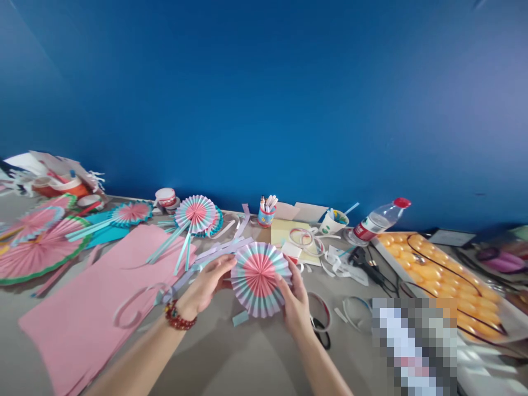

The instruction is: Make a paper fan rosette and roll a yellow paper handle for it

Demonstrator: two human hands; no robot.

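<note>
Between my two hands is a round pleated paper fan, pink at the centre, then pale teal, with a lilac rim. My left hand, with a red bead bracelet at the wrist, pinches the fan's left edge. The right edge is gripped by my right hand, its thumb lying on the pleats. A small teal paper piece lies on the table just below the fan. Scissors with black handles rest beside my right wrist, partly under a ring of paper strip.
Pink paper sheets cover the left side, near finished fans on sticks. A pen cup, a paper cup and a plastic bottle stand along the blue wall. A glue gun lies by a tray of orange balls.
</note>
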